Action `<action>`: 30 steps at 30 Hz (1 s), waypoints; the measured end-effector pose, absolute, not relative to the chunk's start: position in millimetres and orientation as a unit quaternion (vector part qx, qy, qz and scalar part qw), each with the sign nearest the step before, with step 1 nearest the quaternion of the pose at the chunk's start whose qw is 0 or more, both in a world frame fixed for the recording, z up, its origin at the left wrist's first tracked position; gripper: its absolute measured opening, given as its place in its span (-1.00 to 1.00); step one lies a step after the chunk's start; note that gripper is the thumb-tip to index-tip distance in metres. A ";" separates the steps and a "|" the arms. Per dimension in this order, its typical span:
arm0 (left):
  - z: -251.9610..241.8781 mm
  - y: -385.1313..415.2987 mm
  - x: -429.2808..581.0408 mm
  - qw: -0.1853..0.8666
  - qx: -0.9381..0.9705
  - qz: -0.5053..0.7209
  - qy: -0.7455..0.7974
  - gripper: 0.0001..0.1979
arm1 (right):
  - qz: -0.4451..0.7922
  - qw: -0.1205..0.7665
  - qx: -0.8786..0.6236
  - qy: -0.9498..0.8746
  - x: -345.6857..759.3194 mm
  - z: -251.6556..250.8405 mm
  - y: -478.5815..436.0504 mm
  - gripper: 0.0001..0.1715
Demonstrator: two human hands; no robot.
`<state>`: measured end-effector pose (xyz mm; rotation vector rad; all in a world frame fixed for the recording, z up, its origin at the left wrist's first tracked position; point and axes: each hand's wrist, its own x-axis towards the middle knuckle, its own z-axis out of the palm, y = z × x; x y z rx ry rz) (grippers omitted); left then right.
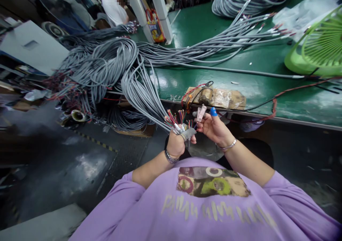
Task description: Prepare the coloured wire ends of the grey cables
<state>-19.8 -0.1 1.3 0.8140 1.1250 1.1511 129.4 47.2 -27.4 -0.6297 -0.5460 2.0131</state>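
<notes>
My left hand point(176, 144) is wrapped round a bundle of grey cables, whose stripped ends point(175, 119) stand up above the fist. Thin wires in red, green and other colours fan out from these ends. Grey wrapping covers the left thumb point(188, 134). Just right of the bundle is my right hand point(216, 129), its thumb in a blue finger cover and held apart from the fingers. Pale wrapping point(201, 113) sits on a raised finger. The lower fingertips are close to the thin wires; whether they touch one is too small to tell.
A worn wooden block point(227, 97) lies on the green bench point(171, 82) at its front edge, with a tool and dark cord on it. Coiled grey cables point(107, 61) hang over the left side. A green fan point(317, 45) stands right. Another person point(113, 9) is behind.
</notes>
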 end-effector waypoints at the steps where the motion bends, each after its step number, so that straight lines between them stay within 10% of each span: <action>1: 0.5 0.1 -19.6 0.619 0.354 0.501 0.490 -0.71 | 0.822 0.457 -0.256 -0.223 130.2 -27.6 45.8 -0.36; 30: -3.4 11.8 -10.8 0.627 0.376 0.467 0.498 -0.67 | 0.828 0.472 -0.250 -0.168 109.8 -28.1 57.6 -0.39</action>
